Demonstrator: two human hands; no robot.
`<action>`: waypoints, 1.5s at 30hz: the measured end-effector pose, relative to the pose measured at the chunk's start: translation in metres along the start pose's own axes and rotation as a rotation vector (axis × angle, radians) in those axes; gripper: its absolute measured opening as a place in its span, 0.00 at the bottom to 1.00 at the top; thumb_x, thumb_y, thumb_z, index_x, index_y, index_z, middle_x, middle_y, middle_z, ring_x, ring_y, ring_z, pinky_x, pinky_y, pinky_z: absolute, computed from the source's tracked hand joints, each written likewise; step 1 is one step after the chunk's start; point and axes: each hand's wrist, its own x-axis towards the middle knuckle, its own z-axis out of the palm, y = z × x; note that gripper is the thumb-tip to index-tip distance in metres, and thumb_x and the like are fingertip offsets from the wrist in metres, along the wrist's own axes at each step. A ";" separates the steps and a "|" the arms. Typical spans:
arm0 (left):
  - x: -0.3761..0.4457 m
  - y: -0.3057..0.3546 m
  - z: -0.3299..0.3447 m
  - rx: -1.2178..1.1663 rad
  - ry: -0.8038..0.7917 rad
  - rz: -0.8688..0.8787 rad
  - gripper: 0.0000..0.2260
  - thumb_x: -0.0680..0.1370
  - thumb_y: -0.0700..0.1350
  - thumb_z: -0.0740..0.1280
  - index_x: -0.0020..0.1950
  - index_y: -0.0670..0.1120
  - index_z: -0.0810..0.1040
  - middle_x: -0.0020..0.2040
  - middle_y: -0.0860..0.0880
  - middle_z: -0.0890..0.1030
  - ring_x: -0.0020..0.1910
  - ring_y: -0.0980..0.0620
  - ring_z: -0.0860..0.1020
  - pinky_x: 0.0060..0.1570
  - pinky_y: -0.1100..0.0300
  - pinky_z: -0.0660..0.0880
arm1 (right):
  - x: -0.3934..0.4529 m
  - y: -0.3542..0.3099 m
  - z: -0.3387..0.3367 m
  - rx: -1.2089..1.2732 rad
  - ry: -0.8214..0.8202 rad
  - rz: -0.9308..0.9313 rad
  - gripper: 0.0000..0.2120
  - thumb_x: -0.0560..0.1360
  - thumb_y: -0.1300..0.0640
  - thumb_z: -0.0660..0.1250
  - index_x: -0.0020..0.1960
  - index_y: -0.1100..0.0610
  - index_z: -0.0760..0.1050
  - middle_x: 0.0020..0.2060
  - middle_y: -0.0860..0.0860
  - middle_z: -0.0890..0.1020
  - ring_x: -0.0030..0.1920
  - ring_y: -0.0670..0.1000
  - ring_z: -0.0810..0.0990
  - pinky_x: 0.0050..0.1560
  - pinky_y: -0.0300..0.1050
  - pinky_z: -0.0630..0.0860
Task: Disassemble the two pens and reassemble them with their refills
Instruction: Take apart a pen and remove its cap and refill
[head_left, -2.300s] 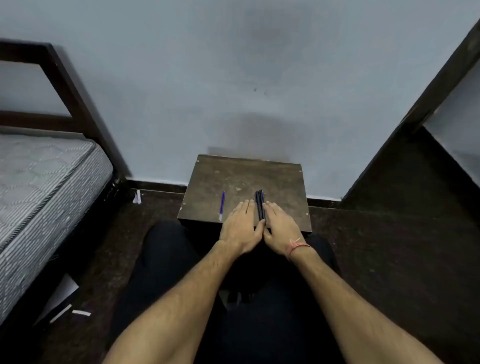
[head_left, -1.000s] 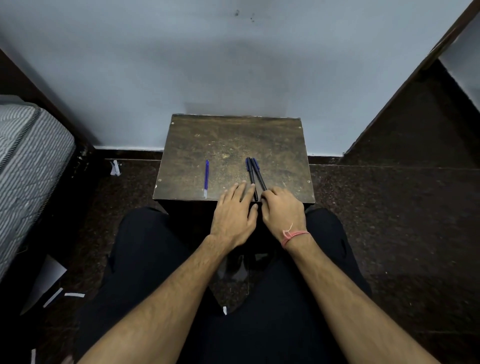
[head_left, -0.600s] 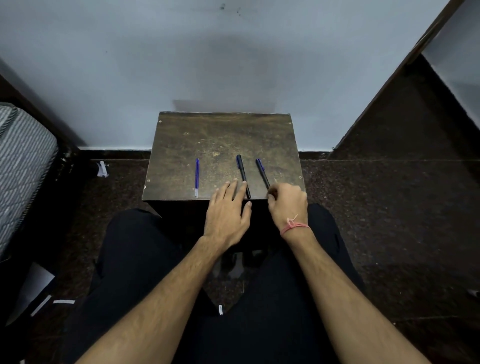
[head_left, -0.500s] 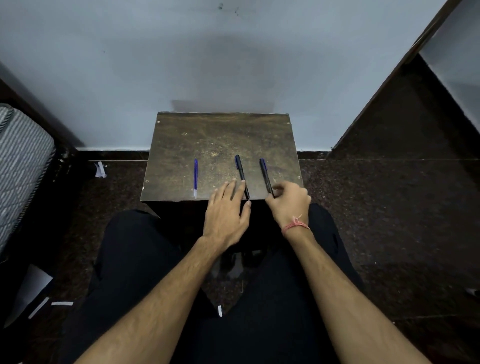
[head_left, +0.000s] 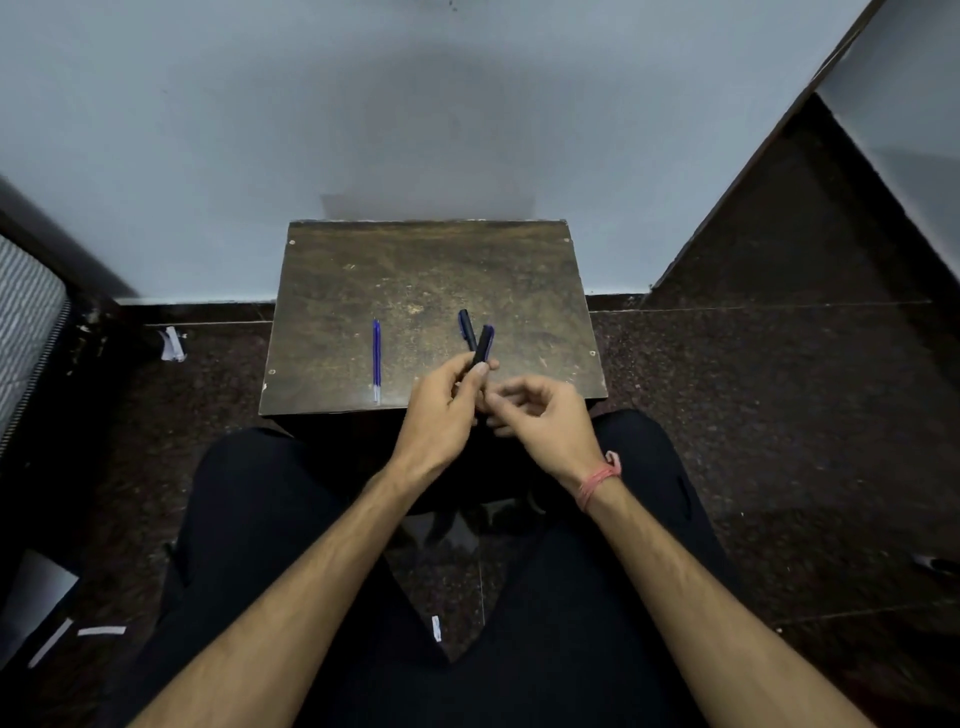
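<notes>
The left hand (head_left: 444, 410) pinches a slim black plastic pen (head_left: 483, 345) above the small dark wooden counter (head_left: 415, 270), fingers closed round it. The right hand (head_left: 540, 415), fingers curled, grips the pen's lower end. A second black pen (head_left: 466, 327) lies just beyond both hands; a loose blue refill (head_left: 376, 358) lies left of the left hand.
</notes>
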 end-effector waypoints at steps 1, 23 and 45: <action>-0.002 -0.005 -0.001 0.012 -0.051 -0.004 0.10 0.91 0.46 0.63 0.60 0.55 0.85 0.44 0.54 0.85 0.40 0.59 0.81 0.43 0.61 0.79 | 0.004 0.000 -0.002 0.057 0.044 -0.011 0.04 0.81 0.61 0.76 0.56 0.57 0.84 0.48 0.62 0.89 0.44 0.54 0.88 0.45 0.51 0.86; -0.005 -0.008 0.008 0.238 0.010 0.014 0.34 0.88 0.67 0.61 0.41 0.39 0.84 0.25 0.53 0.65 0.25 0.55 0.64 0.30 0.47 0.64 | 0.028 -0.004 -0.009 0.305 -0.008 -0.054 0.06 0.82 0.62 0.74 0.54 0.53 0.88 0.48 0.53 0.88 0.51 0.56 0.88 0.59 0.56 0.86; -0.002 -0.012 -0.008 -0.152 0.260 -0.232 0.30 0.85 0.68 0.62 0.28 0.54 0.67 0.26 0.57 0.66 0.25 0.56 0.63 0.30 0.58 0.59 | 0.098 -0.039 0.045 -0.229 0.030 -0.071 0.11 0.73 0.63 0.83 0.52 0.56 0.85 0.34 0.49 0.89 0.36 0.47 0.90 0.45 0.48 0.88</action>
